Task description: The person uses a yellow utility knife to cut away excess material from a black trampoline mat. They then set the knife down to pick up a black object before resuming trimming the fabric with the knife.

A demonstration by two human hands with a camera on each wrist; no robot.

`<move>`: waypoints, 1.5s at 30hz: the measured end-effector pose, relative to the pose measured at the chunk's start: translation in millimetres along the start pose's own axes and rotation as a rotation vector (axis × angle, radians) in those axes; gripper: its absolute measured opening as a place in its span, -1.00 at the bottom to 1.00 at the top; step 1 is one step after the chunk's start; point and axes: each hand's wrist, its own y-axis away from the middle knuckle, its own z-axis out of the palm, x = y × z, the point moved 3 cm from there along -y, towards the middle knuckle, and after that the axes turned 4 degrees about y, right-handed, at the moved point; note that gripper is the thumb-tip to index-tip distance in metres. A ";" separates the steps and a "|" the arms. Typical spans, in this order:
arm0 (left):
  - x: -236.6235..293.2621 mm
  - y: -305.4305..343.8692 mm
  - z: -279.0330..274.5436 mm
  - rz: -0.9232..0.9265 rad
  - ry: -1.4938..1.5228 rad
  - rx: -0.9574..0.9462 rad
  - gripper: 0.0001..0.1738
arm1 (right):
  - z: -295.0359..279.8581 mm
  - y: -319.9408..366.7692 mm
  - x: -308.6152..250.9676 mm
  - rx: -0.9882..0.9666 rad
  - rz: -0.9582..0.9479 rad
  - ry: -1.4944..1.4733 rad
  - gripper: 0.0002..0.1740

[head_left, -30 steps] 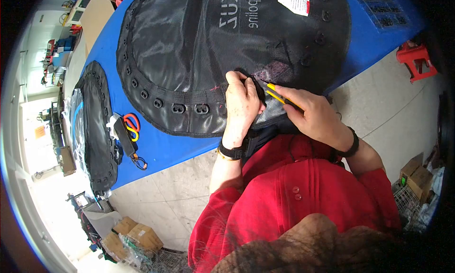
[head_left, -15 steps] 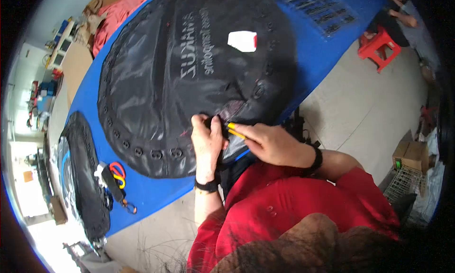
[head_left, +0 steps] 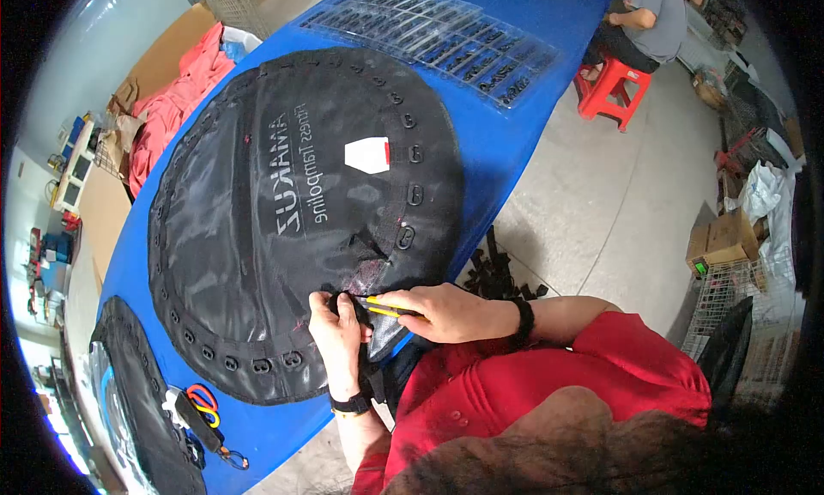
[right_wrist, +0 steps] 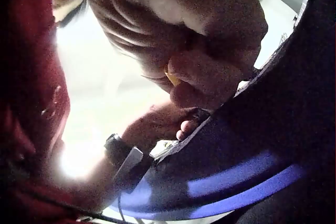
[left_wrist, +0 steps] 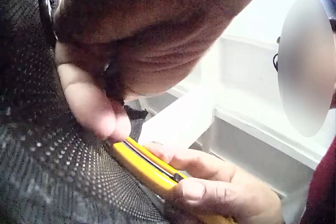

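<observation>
A black round trampoline mat (head_left: pixel 219 263) with white lettering and plastic loops round its rim lies on the blue table. At its near edge my left hand (head_left: pixel 337 336) has its fingers curled over and grips the mat's edge. A bit of black fabric (left_wrist: pixel 137 121) sticks out past those fingers in the left wrist view. My right hand (head_left: pixel 459 313) holds a yellow utility knife (left_wrist: pixel 144 169), its front end right at the left fingertips; the blade is hidden there. Beside the hands is a reddish scuffed patch (head_left: pixel 365 278) on the mat.
Scissors (head_left: pixel 204 405) with red and yellow handles lie at the left, next to another black mat (head_left: pixel 142 383). Clear trays of small black parts (head_left: pixel 489 57) cover the far table end. A person (head_left: pixel 657 23) sits on a red stool (head_left: pixel 612 91) beyond the table.
The head view has lifted and swung, bringing the trays and the seated person into sight. Both hands keep their places at the mat's edge, the knife still between them.
</observation>
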 end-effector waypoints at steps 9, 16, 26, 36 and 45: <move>11.9 5.6 -4.6 0.306 -0.559 0.094 -0.65 | -1.9 -6.0 10.4 0.050 0.007 0.023 -0.46; 12.1 3.2 -3.2 0.235 -0.619 0.041 -0.58 | -3.0 -6.9 12.8 0.076 -0.020 0.000 -0.47; 8.9 0.1 -0.1 0.112 -0.141 -0.078 -0.85 | -3.5 -5.3 11.5 0.122 -0.004 0.001 -0.48; 3.2 -5.7 1.7 0.339 -0.343 0.033 -0.80 | -5.1 -3.3 7.5 0.143 0.045 0.182 -0.37; 16.7 -8.3 -6.4 0.415 -0.542 0.023 -0.74 | -6.6 -5.7 5.5 0.174 0.038 0.186 -0.41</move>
